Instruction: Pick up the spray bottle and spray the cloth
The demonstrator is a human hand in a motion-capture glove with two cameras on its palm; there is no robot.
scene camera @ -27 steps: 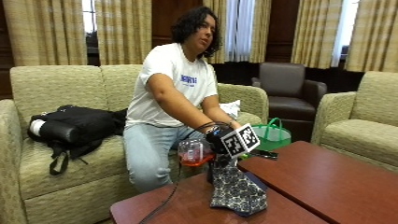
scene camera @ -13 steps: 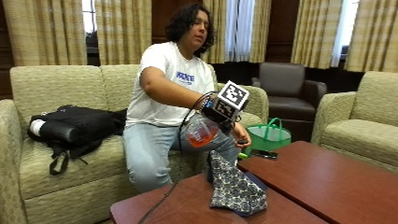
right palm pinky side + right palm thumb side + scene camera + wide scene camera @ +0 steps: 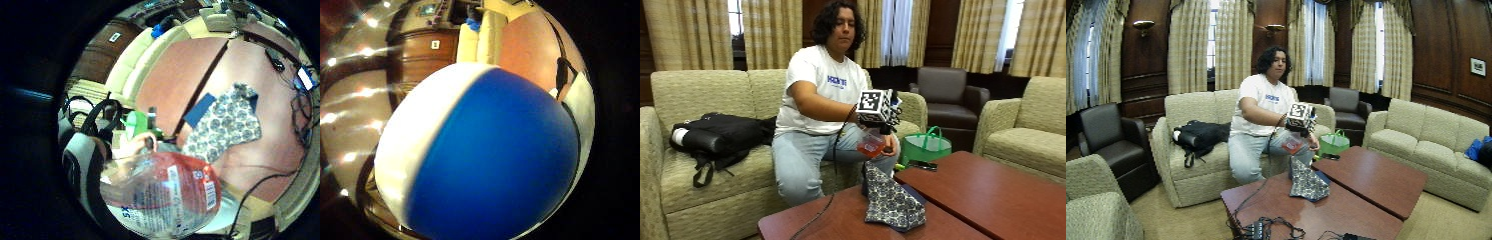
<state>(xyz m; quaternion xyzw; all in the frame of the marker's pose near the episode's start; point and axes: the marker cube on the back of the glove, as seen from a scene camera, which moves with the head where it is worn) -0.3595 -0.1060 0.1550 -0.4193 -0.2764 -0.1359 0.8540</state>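
Fingers are curling round the spray bottle [image 3: 872,144], gripping it w/ the gloved right hand [image 3: 881,116] up in the air, well above the tabletop [image 3: 986,195]. Bottle is hanging tilted below the hand, clear body w/ red liquid and a red label; its blue-and-white head is filling the thumb-side palm view. Patterned cloth [image 3: 889,202] is lying bunched on the tabletop below the bottle, one end being held up by the person's bare hand [image 3: 889,152], approx. under the bottle. Green bag [image 3: 925,147] is sitting on the floor beside the sofa [image 3: 700,165]; black backpack [image 3: 716,137] is resting on the sofa seat.
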